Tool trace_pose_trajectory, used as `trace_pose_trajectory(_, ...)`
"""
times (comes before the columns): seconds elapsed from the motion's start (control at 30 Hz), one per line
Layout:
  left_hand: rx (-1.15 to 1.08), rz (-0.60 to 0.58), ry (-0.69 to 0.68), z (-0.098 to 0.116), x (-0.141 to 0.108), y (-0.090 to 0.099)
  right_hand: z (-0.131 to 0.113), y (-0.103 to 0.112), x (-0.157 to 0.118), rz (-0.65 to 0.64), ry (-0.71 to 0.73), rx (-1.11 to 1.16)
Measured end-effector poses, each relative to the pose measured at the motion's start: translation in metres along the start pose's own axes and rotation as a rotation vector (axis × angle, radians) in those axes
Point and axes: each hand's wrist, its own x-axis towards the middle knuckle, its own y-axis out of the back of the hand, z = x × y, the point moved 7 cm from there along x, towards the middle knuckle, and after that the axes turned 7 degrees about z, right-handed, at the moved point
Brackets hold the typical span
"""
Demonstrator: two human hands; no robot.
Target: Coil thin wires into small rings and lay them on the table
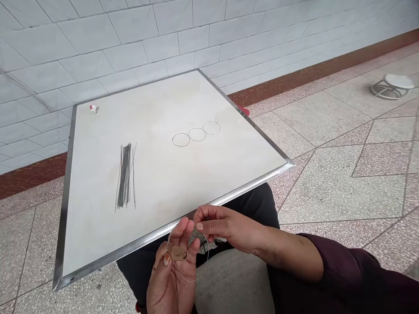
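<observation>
Wire loop (207, 255), wrapped with tan tape (178, 253), held just past the near metal edge of a white board (173, 222). Left hand (172, 272): fingers partly open, supporting the taped section. Right hand (225, 224): fingers pinched on the wire, grip apparently closed, partly hidden. Beyond, on the board: loose wire rods (127, 176), three drawn circles (196, 134), small red-and-white piece (94, 108).

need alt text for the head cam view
A person's left hand and right hand hold a thin wire ring with a tan piece at it, just over the near edge of a metal-framed white board. On the board lie a bundle of thin metal wires, three thin circles in a row and a small red-and-white object.
</observation>
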Motion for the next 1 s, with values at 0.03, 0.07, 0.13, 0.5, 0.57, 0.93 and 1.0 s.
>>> trace_pose_trajectory(0.03, -0.016, 0.000, -0.007, 0.002, 0.001, 0.000, 0.003, -0.001, 0.000, -0.002, -0.036, 0.036)
trace_pose_trajectory(0.07, -0.032, 0.000, -0.015, 0.004, 0.002, -0.001, 0.007, -0.002, 0.000, -0.008, -0.072, 0.070)
trace_pose_trajectory(0.13, -0.060, -0.001, -0.029, 0.008, 0.004, -0.001, 0.013, -0.005, -0.001, -0.026, -0.140, 0.132)
trace_pose_trajectory(0.5, -0.207, 0.125, 0.039, 0.004, 0.014, 0.000, 0.021, -0.013, -0.003, -0.125, -0.177, 0.317)
trace_pose_trajectory(0.57, -0.198, 0.150, 0.045, 0.003, 0.014, -0.001, 0.025, -0.016, -0.002, -0.163, -0.160, 0.309)
trace_pose_trajectory(0.93, -0.199, 0.165, 0.070, 0.001, 0.011, -0.002, 0.024, -0.014, 0.004, -0.108, 0.043, 0.359)
trace_pose_trajectory(1.0, -0.201, 0.164, 0.074, 0.001, 0.011, -0.001, 0.023, -0.013, 0.004, -0.097, 0.066, 0.366)
